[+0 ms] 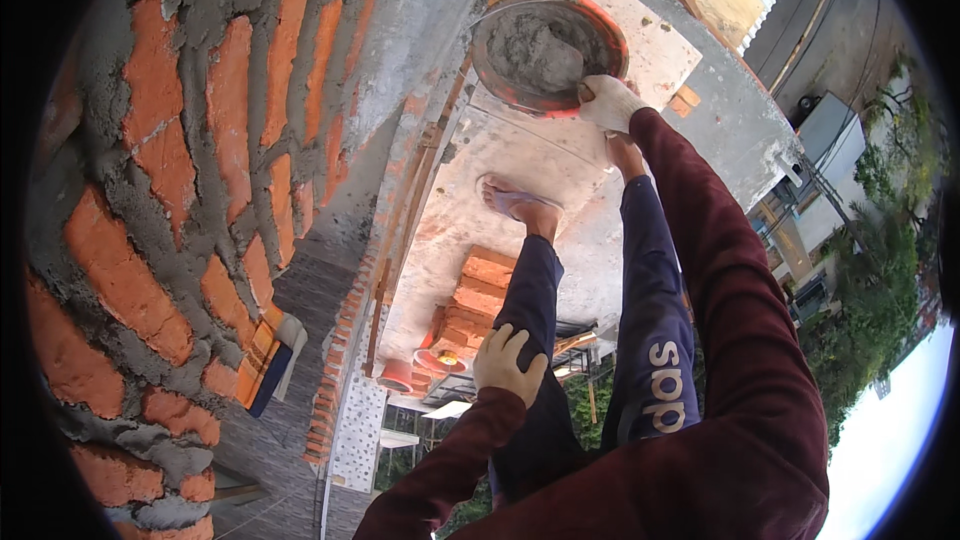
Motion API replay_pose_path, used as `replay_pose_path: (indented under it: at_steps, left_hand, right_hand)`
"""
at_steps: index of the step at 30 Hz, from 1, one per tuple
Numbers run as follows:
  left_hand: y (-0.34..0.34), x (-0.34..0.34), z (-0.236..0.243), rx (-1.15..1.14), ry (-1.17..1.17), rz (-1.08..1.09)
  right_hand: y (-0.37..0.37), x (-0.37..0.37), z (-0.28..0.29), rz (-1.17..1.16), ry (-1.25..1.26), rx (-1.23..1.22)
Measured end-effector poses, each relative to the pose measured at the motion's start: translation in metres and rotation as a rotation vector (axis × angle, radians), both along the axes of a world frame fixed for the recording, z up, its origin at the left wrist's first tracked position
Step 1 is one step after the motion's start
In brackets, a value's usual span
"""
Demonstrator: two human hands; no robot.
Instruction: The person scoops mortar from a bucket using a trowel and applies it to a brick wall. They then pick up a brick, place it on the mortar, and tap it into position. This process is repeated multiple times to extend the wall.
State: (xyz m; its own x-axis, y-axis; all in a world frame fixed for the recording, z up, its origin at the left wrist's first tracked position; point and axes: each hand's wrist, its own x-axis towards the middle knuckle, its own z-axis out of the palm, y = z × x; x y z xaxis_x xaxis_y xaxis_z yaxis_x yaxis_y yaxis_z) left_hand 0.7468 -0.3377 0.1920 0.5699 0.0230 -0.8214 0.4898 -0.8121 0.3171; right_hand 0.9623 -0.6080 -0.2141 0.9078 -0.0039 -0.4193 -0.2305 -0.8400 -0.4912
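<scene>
My right hand [608, 103], in a pale work glove, is closed on the near right rim of a round tub [618, 35]. Wet grey mortar [535, 45] lies heaped inside it. The tub rests on a pale, stained board. My left hand [508, 362], gloved too, lies on my bent left knee with its fingers spread and nothing in it. My sandalled left foot [515, 200] stands on the board. The other foot is partly hidden behind my right forearm.
A brick wall [155, 130] with rough mortar joints rises at the left. An orange, blue and white object [270, 360] sits against it. Stacked bricks [482, 290] lie near my left leg. Past the platform edge at the right, ground and trees [870, 310] show far below.
</scene>
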Motion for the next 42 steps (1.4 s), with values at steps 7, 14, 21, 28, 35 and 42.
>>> replay_pose_path:
  at_steps: [7, 14, 21, 28, 35, 42]
  left_hand:
    - [0.003, 0.011, 0.002, 0.002, 0.016, -0.019]
    - [0.009, -0.002, -0.001, 0.007, -0.033, 0.056]
    - [-0.007, 0.011, 0.015, 0.121, -0.033, 0.157]
    - [-0.016, -0.009, 0.063, 0.052, -0.221, 0.365]
    - [-0.012, -0.045, 0.106, 0.103, -0.069, 0.653]
    - [-0.038, -0.099, 0.133, 0.190, -0.049, 0.835]
  right_hand:
    - [-0.029, 0.063, 0.078, 0.198, 0.524, 0.340]
    - [-0.054, 0.103, 0.215, 0.169, 0.771, 0.352]
    - [-0.071, 0.219, 0.508, 0.694, 0.547, 0.195]
    - [-0.021, 0.375, 0.793, 0.972, 0.441, 0.048]
    - [0.078, 0.489, 0.893, 1.190, 0.000, 0.009]
    - [0.123, 0.505, 0.816, 1.195, -0.740, -0.458]
